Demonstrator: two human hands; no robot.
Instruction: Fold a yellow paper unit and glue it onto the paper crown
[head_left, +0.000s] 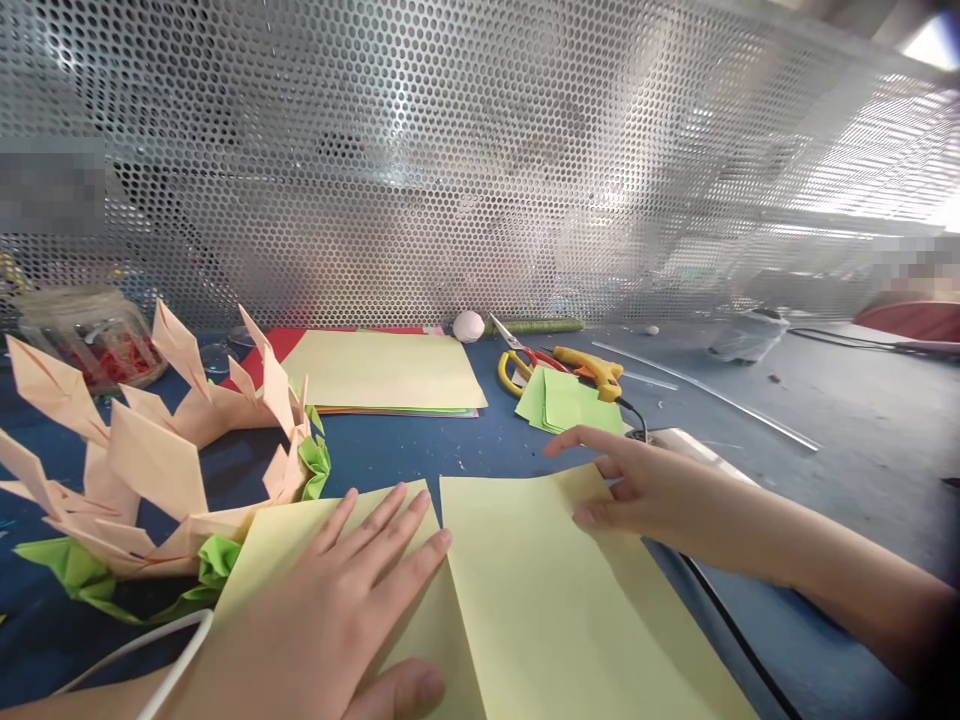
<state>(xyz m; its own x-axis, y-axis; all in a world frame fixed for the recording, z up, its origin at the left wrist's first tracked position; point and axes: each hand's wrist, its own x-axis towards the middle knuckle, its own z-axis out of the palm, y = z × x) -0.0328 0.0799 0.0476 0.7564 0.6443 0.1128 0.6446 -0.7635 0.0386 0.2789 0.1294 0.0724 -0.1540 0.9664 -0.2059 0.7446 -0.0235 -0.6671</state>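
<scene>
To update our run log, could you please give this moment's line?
left hand: flat on yellow paper; right hand: at its far right corner; beyond: green sheets; beside: peach paper ring

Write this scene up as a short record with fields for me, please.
Left hand: spread flat on the left pale-yellow paper panel
Right hand: thumb on the right pale-yellow paper panel, near its far end
Panels: side by side, gap between them at the far edge; whether joined nearer, unclear
Left side: peach folded-paper ring with green crumpled paper; glass jar
Beyond: coloured paper stack, scissors, light-green paper slips, yellow glue gun
Backdrop: perforated metal screen
</scene>
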